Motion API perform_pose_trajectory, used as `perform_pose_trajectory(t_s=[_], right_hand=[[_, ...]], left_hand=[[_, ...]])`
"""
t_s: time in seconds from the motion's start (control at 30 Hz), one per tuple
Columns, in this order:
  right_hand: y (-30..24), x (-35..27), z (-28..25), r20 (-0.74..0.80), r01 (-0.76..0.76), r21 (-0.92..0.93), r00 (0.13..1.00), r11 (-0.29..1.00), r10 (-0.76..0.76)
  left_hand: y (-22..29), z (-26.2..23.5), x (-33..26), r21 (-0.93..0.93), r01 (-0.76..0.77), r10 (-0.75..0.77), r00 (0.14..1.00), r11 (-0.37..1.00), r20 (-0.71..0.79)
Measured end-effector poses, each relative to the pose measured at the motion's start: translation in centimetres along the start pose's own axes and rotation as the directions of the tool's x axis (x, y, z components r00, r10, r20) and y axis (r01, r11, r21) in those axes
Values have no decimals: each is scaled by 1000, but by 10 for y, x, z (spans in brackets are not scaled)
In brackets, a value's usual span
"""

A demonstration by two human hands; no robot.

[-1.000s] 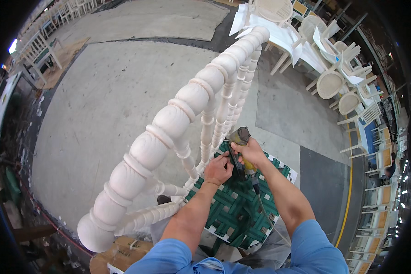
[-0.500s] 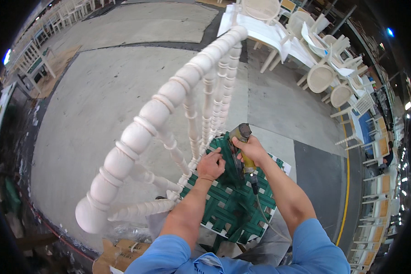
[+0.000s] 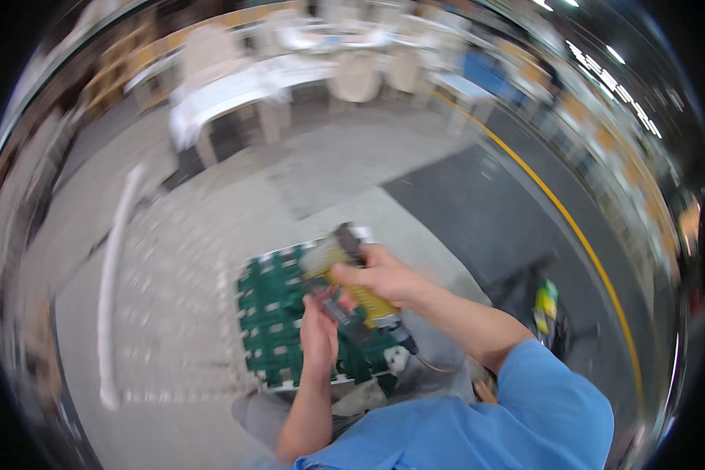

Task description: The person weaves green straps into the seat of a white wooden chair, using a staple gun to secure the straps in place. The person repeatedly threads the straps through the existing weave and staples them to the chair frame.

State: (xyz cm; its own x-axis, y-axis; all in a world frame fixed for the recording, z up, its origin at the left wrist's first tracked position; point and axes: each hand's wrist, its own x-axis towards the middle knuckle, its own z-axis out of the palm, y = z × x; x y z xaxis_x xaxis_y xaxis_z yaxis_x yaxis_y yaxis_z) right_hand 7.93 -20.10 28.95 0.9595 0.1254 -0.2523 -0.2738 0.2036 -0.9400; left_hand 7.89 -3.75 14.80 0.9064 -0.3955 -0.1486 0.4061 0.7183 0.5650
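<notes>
A yellow and black air-powered staple gun (image 3: 372,301) is gripped in my right hand (image 3: 384,274), with a thin hose trailing from its handle end. My left hand (image 3: 319,333) is at the gun's dark magazine, its fingers closed around it, though motion blurs them. Under both hands lies a chair seat woven of green straps (image 3: 270,313), with pale frame edges showing along its border. The chair's white back with turned spindles (image 3: 111,290) extends to the left, heavily smeared by motion. The gun hides part of the seat.
White tables (image 3: 231,98) and cream round-backed chairs (image 3: 356,78) stand at the back. A yellow line (image 3: 560,207) crosses the dark floor at right. A black and bright green-yellow object (image 3: 547,301) is on the right. Blurred rows of furniture line the far right.
My view has swung to the right, so the chair back now appears farther left. The staple gun has been raised and tilted, and my left hand has moved from the straps to its magazine.
</notes>
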Motion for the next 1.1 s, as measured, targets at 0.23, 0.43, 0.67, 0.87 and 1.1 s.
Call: perform_pose_trajectory(t_s=[0.23, 0.43, 0.67, 0.87, 1.1], right_hand=[[51, -89, -54, -358, 76, -322, 913, 944, -196], [100, -144, -98, -494, 83, -22, 866, 996, -83], [155, -265, -234, -930, -358, -331, 278, 873, -239], [185, -370, -336, -946, -647, 29, -263, 762, -188], [186, -344, -365, -969, -754, 48, -195, 655, -153]], left_hand=[[-22, 89, -100, 211, 193, -199, 980, 958, 10], [-41, 130, -105, 443, 406, -471, 881, 800, 44], [-54, 135, -112, 469, 373, -455, 888, 800, 70], [-52, 110, -108, 456, 469, -540, 841, 756, 29], [-41, 84, -108, 451, 514, -531, 842, 730, -100]])
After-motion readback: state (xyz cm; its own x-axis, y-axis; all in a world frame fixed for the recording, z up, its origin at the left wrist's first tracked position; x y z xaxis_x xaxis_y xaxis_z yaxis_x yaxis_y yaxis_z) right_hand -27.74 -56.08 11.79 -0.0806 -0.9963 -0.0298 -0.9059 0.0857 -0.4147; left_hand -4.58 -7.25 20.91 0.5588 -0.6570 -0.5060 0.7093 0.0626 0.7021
